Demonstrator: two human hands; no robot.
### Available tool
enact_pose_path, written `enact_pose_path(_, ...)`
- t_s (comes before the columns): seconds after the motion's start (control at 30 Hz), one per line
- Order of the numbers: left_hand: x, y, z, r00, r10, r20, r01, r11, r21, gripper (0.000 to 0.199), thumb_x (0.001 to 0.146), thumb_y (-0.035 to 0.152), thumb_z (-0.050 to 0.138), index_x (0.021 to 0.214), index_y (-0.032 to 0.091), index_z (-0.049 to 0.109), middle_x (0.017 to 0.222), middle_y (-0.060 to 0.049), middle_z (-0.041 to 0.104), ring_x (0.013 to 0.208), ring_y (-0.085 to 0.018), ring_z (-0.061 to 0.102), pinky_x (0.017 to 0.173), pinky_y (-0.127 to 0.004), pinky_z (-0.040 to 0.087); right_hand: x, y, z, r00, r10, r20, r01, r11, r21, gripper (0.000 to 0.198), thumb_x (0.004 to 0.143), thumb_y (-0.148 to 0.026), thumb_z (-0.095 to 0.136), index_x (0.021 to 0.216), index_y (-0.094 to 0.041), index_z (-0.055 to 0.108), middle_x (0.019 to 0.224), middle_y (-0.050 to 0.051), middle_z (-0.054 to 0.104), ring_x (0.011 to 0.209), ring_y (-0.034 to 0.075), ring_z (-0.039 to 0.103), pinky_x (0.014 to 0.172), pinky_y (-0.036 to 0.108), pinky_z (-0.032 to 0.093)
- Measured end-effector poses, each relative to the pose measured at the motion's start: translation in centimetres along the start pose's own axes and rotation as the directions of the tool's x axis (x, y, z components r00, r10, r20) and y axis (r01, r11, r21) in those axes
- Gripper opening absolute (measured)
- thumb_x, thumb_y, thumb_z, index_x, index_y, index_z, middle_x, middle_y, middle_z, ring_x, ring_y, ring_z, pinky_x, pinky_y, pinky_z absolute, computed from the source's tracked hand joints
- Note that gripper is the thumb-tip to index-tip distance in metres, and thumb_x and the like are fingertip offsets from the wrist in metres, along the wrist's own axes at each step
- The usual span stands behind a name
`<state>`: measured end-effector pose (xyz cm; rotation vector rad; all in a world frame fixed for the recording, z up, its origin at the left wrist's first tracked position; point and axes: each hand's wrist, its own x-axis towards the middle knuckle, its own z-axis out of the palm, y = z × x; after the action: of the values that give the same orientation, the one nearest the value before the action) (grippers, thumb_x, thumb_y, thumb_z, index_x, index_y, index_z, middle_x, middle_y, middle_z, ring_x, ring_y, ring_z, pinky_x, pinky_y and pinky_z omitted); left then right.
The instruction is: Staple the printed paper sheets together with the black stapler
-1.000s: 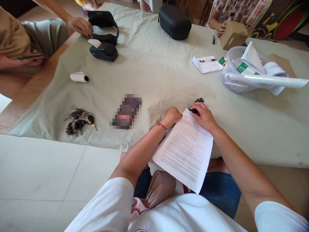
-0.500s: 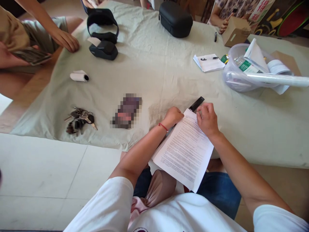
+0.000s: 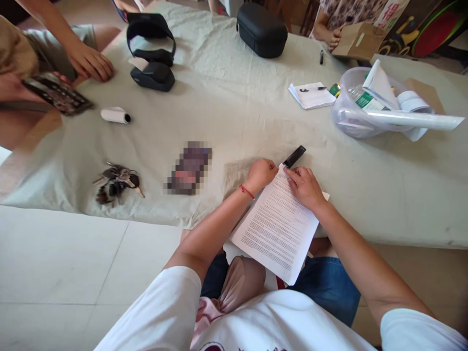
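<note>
A stack of printed paper sheets (image 3: 274, 224) lies tilted, its upper end on the cloth and its lower end over my lap. My left hand (image 3: 263, 174) is closed on the stack's upper left edge, knuckles up. Across the upper right of the top sheet rests my right hand (image 3: 304, 186). Its fingers are stretched out, and the index fingertip touches the top corner. Just beyond that corner sticks out a slim black object (image 3: 294, 156), which looks like a stapler. Part of it is hidden by the paper and my fingers.
On the cloth-covered table (image 3: 234, 117) lie keys (image 3: 119, 183), a blurred-out phone-shaped object (image 3: 189, 168), a white roll (image 3: 115, 115), a black headset (image 3: 151, 75) and a black case (image 3: 261, 31). Rightward stand a notepad (image 3: 310, 96) and a filled plastic basin (image 3: 351, 124). Two people sit across.
My right hand has come down and left, from raised curled fingers to lying on the sheet's top corner. A person at the left has lifted a dark phone-like object. The far cardboard box has tilted.
</note>
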<state>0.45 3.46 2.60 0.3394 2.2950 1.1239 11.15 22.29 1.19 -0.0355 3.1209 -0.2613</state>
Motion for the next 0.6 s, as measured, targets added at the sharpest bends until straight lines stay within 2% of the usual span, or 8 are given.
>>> enact_pose_path(0.17,0.5,0.1,0.6,0.998,-0.049,-0.043,0.049,0.999,0.010,0.030,0.103,0.029,0.063,0.113,0.016,0.088,0.110,-0.014,0.086,0.098,-0.028,0.075,0.082,-0.034,0.051,0.3,-0.3,-0.3,0.998,0.022,0.059,-0.021,1.000,-0.015,0.047,0.111,-0.029,0.050,0.151,-0.025,0.073,0.121,0.016,0.069,0.109,0.034,0.058,0.093,0.049,0.056)
enact_pose_path(0.27,0.9,0.1,0.7,0.997,-0.064,-0.040,0.064,0.998,0.001,0.029,0.103,0.033,0.066,0.114,0.018,0.088,0.113,-0.014,0.086,0.100,-0.028,0.076,0.083,-0.034,0.052,0.3,-0.5,-0.1,0.998,0.034,0.053,-0.033,0.999,-0.006,0.047,0.112,-0.029,0.049,0.152,-0.028,0.072,0.123,0.015,0.069,0.111,0.033,0.059,0.094,0.048,0.054)
enact_pose_path(0.37,1.6,0.3,0.7,0.997,-0.075,-0.007,0.075,0.997,-0.019,0.020,0.098,0.028,0.072,0.104,0.018,0.089,0.106,-0.012,0.087,0.097,-0.026,0.076,0.082,-0.033,0.051,0.3,-0.6,0.1,0.998,0.046,0.046,-0.046,0.999,0.010,0.046,0.112,-0.030,0.049,0.152,-0.031,0.072,0.124,0.015,0.069,0.112,0.033,0.059,0.095,0.047,0.053)
enact_pose_path(0.5,2.6,0.6,0.7,0.991,-0.134,0.015,0.134,0.988,-0.078,0.012,0.091,0.015,0.075,0.089,0.015,0.087,0.085,-0.010,0.082,0.085,-0.024,0.074,0.076,-0.032,0.050,0.3,-0.6,0.2,0.997,0.047,0.056,-0.050,0.998,0.044,0.044,0.111,-0.030,0.052,0.149,-0.032,0.074,0.126,0.014,0.069,0.115,0.034,0.059,0.098,0.048,0.053)
enact_pose_path(0.6,3.1,0.9,0.6,0.978,-0.203,0.046,0.208,0.961,-0.180,0.009,0.091,0.016,0.080,0.083,0.012,0.081,0.076,-0.008,0.076,0.078,-0.021,0.071,0.072,-0.031,0.053,0.6,-0.4,0.1,0.997,0.046,0.065,-0.051,0.996,0.078,0.044,0.111,-0.028,0.053,0.148,-0.033,0.075,0.126,0.014,0.070,0.117,0.034,0.059,0.101,0.049,0.053)
